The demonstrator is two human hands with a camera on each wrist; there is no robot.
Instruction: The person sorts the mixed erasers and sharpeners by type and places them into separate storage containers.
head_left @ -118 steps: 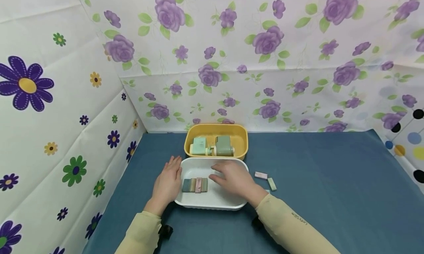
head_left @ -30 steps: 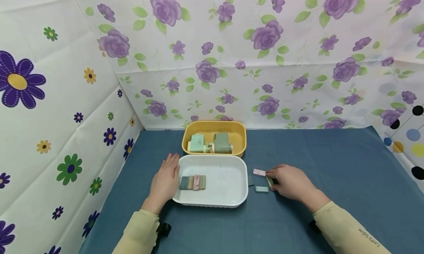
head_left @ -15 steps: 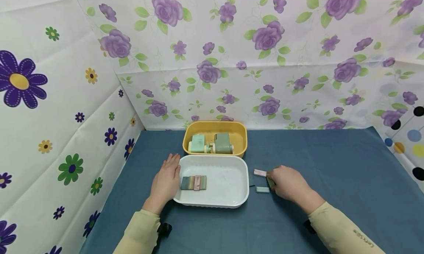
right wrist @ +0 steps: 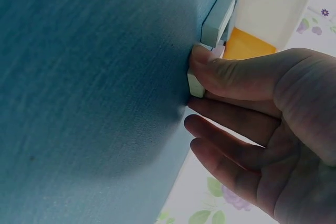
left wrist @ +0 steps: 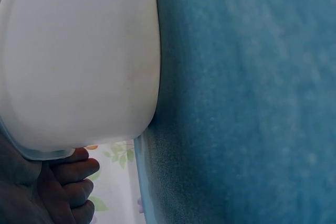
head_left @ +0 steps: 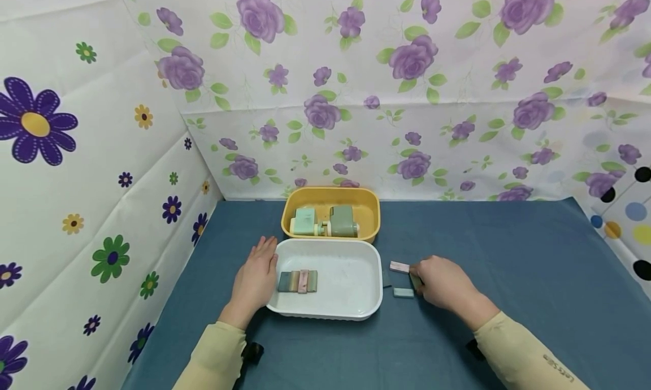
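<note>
Two pale yellow sleeves (head_left: 211,356) reach in at the front, a black fitting (head_left: 251,353) showing by each wrist. Out to the right, my right hand (head_left: 442,280) is down at the blue bench (head_left: 508,277), and it's a pinch: thumb and index finger nearly together on a small green block (right wrist: 195,83), the other fingers loose and partly bent. That block sits low; whether it's clear of the surface I can't tell. Just beside it, on the tray side, lies a pale blue block (head_left: 403,293), and a little further off a pink block (head_left: 399,267), one end near my fingertips. Across to the left, my left hand (head_left: 254,277) rests along the end of the white tray (head_left: 346,282), fingers stretched out and close together, touching the rim, holding nothing. Inside, toward that end, a row of blocks (head_left: 294,281) in blue, tan, pink and green, the pink one poking past its neighbours! Just behind comes the yellow tray (head_left: 330,195), carrying a mint boxy piece (head_left: 304,220) and a darker green boxy piece (head_left: 342,220), small round parts between them. Furthest back, a white cloth (head_left: 356,118) covered in purple roses
</note>
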